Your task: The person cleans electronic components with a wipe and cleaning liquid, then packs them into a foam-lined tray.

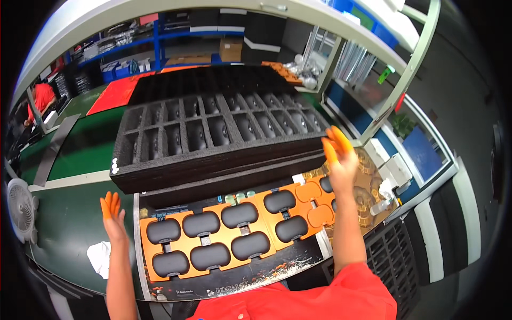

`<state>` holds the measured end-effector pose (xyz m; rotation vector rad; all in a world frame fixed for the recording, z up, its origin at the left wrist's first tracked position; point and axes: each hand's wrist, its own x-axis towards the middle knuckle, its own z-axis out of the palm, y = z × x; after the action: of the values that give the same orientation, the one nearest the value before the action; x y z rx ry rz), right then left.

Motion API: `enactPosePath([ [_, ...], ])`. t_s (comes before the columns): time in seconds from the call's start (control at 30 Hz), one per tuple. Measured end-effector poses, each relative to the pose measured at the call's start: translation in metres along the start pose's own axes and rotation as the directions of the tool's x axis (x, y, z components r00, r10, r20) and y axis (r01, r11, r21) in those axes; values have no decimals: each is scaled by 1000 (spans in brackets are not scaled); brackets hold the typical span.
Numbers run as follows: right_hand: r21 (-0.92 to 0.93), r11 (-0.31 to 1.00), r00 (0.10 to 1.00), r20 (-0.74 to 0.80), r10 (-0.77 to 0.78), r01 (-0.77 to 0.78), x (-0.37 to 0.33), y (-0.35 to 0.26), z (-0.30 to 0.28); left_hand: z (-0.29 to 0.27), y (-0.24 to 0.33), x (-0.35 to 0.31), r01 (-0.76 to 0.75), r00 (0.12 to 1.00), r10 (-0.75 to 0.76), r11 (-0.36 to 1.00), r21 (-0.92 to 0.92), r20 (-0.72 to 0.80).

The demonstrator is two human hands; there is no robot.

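Note:
My left hand [112, 215], with orange covers on its fingertips, is held up over the green table left of an orange holder plate [221, 230]. Its fingers are stretched out and hold nothing. My right hand [341, 156], also with orange fingertip covers, is raised by the front right corner of a black foam tray [213, 156]; its fingers are apart and nothing shows in them. The foam tray lies on a stack, with rounded black pieces in many of its pockets. Smooth black oval cases [239, 215] sit in two rows on the plate; two orange seats [320, 216] there are bare.
A crumpled white cloth [98, 260] lies beside my left forearm, and a white fan [22, 211] stands at the left edge. Small white boxes [393, 172] and a little bottle [380, 207] are at the right. A pale frame [266, 12] spans overhead. Another person [42, 100] is at the far left.

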<state>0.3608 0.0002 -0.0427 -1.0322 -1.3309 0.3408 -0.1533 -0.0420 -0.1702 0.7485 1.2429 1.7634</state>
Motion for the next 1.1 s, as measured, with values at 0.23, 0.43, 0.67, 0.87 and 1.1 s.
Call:
enactPosePath([
  [0.23, -130, 991, 946, -317, -70, 30, 194, 26, 80, -17, -38, 49, -210, 974, 226, 910, 359, -3],
  [0.43, 441, 887, 949, -198, 245, -137, 203, 23, 95, 0, -20, 35, -180, 982, 146, 919, 350, 123],
  [0.67, 259, 966, 949, -303, 84, -3, 248, -10, 56, 0, -20, 35, -260, 964, 205, 869, 421, 171],
  [0.87, 476, 874, 993, -15, 120, -98, 144, -97, 93, -8, -19, 32, -244, 969, 210, 890, 386, 129],
  [1.1, 257, 949, 982, -92, -163, 181, 121, -127, 118, -1, -22, 33, -269, 961, 216, 873, 407, 173],
])
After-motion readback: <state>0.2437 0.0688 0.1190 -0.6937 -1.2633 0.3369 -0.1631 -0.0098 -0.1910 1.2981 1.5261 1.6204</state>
